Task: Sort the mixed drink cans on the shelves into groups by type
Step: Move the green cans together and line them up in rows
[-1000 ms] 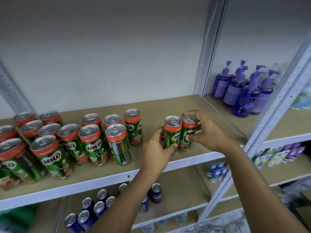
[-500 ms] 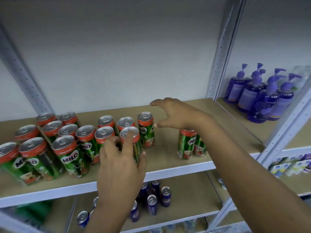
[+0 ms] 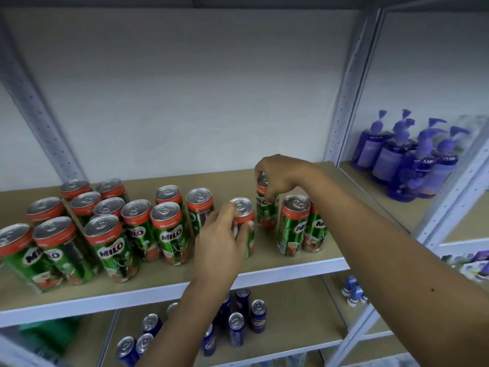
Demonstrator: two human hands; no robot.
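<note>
Head view, left hand (image 3: 222, 242) gripping Milo can (image 3: 244, 226), right hand (image 3: 280, 176) gripping another (image 3: 266, 207), soap bottles (image 3: 407, 157) beyond.

You're standing at a shop or stockroom rack: pale metal uprights (image 3: 344, 102) punched with holes carry board shelves (image 3: 277, 260), stocked in multiples. Rows of identical green Milo cans (image 3: 111, 247) fill your level, blue cans (image 3: 235, 329) sit below, and purple pump bottles (image 3: 391, 154) line the neighbouring bay.
</note>
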